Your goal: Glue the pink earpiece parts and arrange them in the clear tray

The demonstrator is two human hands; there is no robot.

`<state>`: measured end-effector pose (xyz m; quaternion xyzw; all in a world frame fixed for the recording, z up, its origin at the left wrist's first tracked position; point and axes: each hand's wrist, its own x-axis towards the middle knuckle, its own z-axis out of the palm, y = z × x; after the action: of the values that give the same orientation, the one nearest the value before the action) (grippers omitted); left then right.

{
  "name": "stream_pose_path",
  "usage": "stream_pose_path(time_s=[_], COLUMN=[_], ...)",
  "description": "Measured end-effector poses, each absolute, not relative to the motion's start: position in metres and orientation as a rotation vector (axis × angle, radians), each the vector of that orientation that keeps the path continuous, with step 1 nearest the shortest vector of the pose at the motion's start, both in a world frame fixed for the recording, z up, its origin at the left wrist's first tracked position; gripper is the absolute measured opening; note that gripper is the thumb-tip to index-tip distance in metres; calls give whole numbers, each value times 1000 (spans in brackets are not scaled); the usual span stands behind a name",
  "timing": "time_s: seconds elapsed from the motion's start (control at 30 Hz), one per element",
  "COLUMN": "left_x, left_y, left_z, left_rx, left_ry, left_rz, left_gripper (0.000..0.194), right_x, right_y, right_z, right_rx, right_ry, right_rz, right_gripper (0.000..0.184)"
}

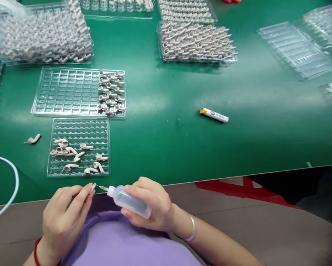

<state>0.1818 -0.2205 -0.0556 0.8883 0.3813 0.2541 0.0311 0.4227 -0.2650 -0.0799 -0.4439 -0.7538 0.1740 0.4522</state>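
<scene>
Between the fingertips of my left hand [67, 214] is a small pale earbud stem casing [92, 188], mostly covered by the fingers. My right hand [151, 205] wraps round a translucent squeeze bottle [131, 201] with a white cap and a thin needle tip. The bottle lies tilted, its tip pointing left, close to the end of the casing; whether they touch I cannot tell. Just beyond my hands, a clear tray [79, 129] bears several loose casings [71, 167]. One more casing [33, 139] lies on the green table left of that tray.
Behind it, a clear compartment tray [68, 90] has casings in its right-hand columns. Stacked full trays [196, 40] stand at the back, with others [44, 35] at left. A white cylinder with a yellow end [214, 115] lies mid-table. A pale cable [14, 173] curves at left.
</scene>
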Motion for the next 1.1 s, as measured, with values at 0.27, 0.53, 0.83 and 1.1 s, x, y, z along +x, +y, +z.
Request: stream_pose_path(time_s=[0.27, 0.53, 0.83, 1.1], left_x=[185, 193, 212, 216], left_y=[-223, -251, -242, -236], left_z=[-54, -50, -54, -57], left_rx=[2578, 1504, 703, 607], left_ry=[1263, 1354, 1411, 1459], left_rz=[872, 650, 357, 369], left_gripper=[38, 11, 32, 35], right_x=[426, 401, 385, 382], right_y=[-269, -275, -273, -275], right_z=[-76, -75, -90, -98], right_rx=[-1090, -1175, -1167, -1219], right_ry=[-1695, -1520, -1703, -1735], right_rz=[562, 702, 256, 175], right_gripper=[48, 45, 23, 23])
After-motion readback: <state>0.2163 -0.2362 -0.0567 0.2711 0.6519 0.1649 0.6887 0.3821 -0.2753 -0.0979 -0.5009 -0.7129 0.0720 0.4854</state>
